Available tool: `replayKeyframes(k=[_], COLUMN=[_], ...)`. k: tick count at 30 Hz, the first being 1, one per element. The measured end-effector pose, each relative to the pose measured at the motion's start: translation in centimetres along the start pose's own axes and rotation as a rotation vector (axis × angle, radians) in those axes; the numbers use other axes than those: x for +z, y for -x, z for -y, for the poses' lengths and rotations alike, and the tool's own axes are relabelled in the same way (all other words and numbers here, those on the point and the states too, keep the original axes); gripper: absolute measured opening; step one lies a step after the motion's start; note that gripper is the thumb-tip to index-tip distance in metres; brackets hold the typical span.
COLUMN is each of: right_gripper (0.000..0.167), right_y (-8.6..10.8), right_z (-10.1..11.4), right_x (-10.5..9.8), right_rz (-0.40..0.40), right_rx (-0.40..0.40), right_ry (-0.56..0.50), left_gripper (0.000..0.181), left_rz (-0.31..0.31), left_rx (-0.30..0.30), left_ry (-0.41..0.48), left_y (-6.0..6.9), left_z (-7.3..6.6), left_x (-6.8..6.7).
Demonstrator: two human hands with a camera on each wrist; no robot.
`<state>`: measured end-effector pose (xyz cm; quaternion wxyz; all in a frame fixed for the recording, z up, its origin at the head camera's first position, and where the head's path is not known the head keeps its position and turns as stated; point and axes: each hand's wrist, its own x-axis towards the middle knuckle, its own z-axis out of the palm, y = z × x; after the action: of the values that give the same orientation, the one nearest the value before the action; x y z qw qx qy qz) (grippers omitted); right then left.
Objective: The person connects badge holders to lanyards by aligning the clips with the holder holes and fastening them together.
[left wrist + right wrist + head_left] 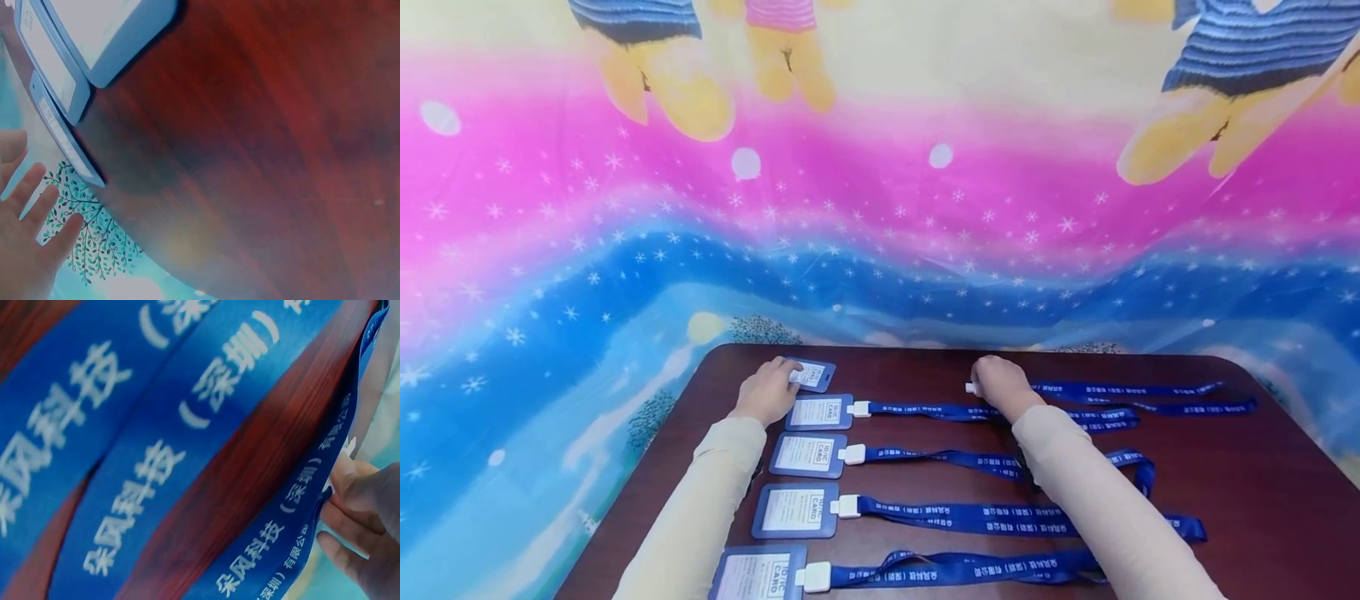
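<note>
At the far left of the table, my left hand (766,390) is at the left end of a blue-framed badge holder (814,375), which lies slightly askew with no strap joined to it. In the left wrist view, that hand's fingers (39,203) look spread, beside the farthest badge holder (65,137); contact is unclear. My right hand (1003,385) pinches a blue printed lanyard (1112,390) near its white clip (970,387). Thumb and fingertips meet at the strap in the right wrist view, partly hiding the clip.
Several badge holders (808,454) lie in a column nearer me, each joined by a white clip (852,454) to a blue lanyard (925,512) stretched rightward. My right forearm crosses above some straps. Behind the dark wooden table (1202,467) hangs a colourful printed cloth (880,208).
</note>
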<state>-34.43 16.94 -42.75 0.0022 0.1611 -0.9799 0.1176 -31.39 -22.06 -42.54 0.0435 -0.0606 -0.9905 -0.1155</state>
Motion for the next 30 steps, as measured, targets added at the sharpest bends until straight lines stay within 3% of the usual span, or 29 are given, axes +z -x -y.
replayKeyframes(k=[5, 12, 19, 23, 30], right_gripper=[0.033, 0.027, 0.036, 0.027, 0.013], right_y=[0.2, 0.1, -0.4, -0.5, -0.4], right_z=[0.2, 0.2, 0.7, 0.7, -0.2], right_x=[0.6, 0.6, 0.7, 0.6, 0.4], right_rz=[-0.053, -0.056, -0.015, -0.006, -0.025], right_rx=[0.014, 0.039, 0.056, 0.060, 0.078], right_ry=[-0.009, 0.007, -0.027, -0.032, -0.034], left_gripper=[0.040, 0.046, 0.048, 0.054, 0.051], left_rz=[0.049, 0.101, 0.158, 0.167, 0.160], left_rx=[-0.001, -0.055, -0.142, -0.191, -0.132], left_ry=[-0.048, -0.028, 0.026, 0.102, 0.075], left_y=[-1.6, -3.0, -2.9, -2.9, -3.5], left_z=[-0.6, -2.7, -3.7, -3.8, -4.9], left_x=[0.7, 1.5, 1.5, 1.6, 2.1])
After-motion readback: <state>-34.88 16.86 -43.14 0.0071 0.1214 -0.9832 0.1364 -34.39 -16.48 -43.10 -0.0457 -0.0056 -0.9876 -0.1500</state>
